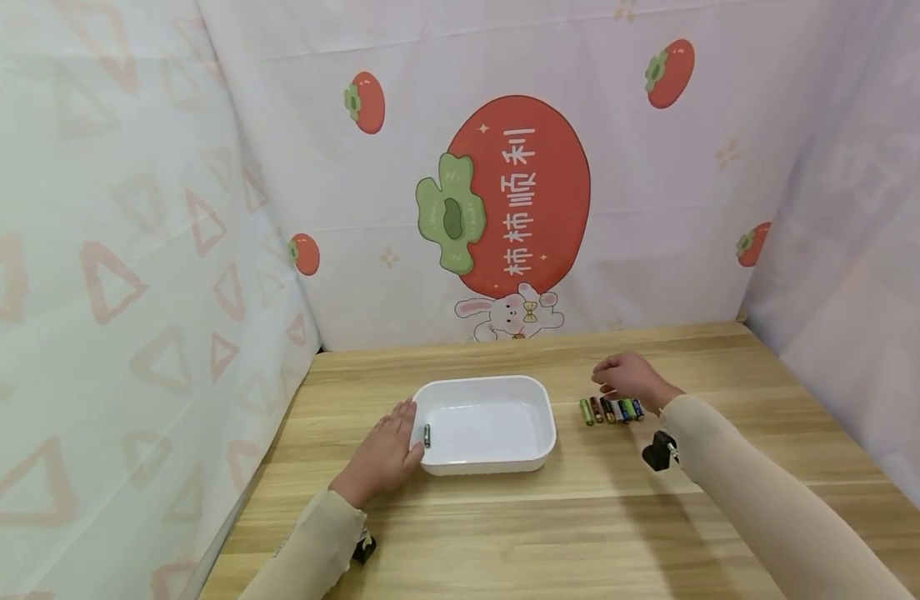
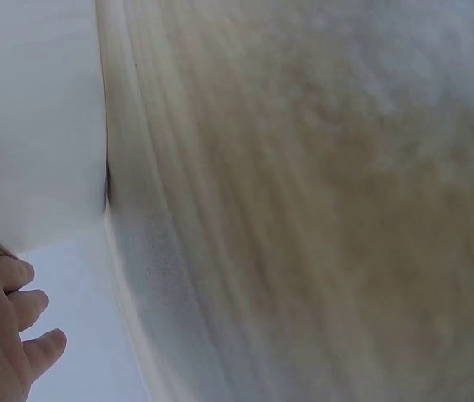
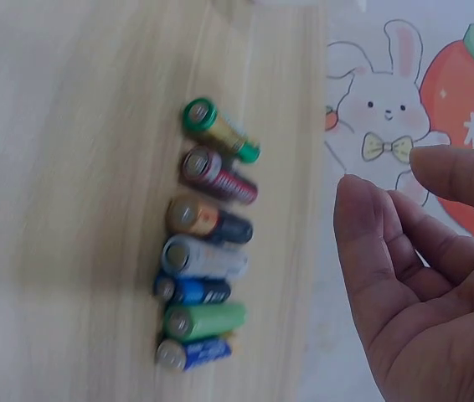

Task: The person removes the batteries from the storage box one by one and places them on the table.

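A white rectangular dish (image 1: 481,467) stands on the wooden table, and one battery (image 1: 427,436) lies inside it by the left wall. My left hand (image 1: 385,448) rests along the dish's left rim, fingers extended. Over at the right, several batteries lie side by side in a row; the green-and-gold one (image 3: 222,131) is at the end nearest the dish, and a blue-and-white one (image 3: 195,353) is at the other end. Just above and behind this row is my right hand (image 1: 632,379), its fingers loosely bent with a gap between thumb and forefinger and nothing held.
The wooden tabletop (image 1: 497,533) reaches back to a white cloth backdrop (image 1: 655,208) printed with persimmons and a rabbit. Cloth walls (image 1: 130,250) also hang along both sides. A small black device (image 1: 659,451) is on the right wrist.
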Motion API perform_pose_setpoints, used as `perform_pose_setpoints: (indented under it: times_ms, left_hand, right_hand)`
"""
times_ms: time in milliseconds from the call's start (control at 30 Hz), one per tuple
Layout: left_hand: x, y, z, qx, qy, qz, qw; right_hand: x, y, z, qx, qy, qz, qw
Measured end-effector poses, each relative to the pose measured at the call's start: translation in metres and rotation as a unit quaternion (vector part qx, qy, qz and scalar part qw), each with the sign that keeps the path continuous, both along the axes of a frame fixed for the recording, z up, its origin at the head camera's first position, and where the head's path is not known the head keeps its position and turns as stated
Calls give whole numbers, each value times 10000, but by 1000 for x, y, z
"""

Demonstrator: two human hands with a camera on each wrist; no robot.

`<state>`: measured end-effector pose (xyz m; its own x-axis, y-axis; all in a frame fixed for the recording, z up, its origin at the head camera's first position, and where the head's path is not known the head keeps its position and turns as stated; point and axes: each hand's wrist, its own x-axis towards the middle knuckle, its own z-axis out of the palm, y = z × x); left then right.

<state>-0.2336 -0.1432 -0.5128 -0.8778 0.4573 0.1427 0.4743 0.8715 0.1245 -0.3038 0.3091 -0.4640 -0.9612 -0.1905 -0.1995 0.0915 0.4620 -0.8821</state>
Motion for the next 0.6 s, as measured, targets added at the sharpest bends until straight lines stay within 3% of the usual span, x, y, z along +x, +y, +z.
perform_pose_setpoints:
  times_ms: [600]
  left_hand:
    - [-3, -1, -2, 33, -54, 12, 10000]
  right_hand:
    - [-11, -81, 8, -173, -156, 31, 9997]
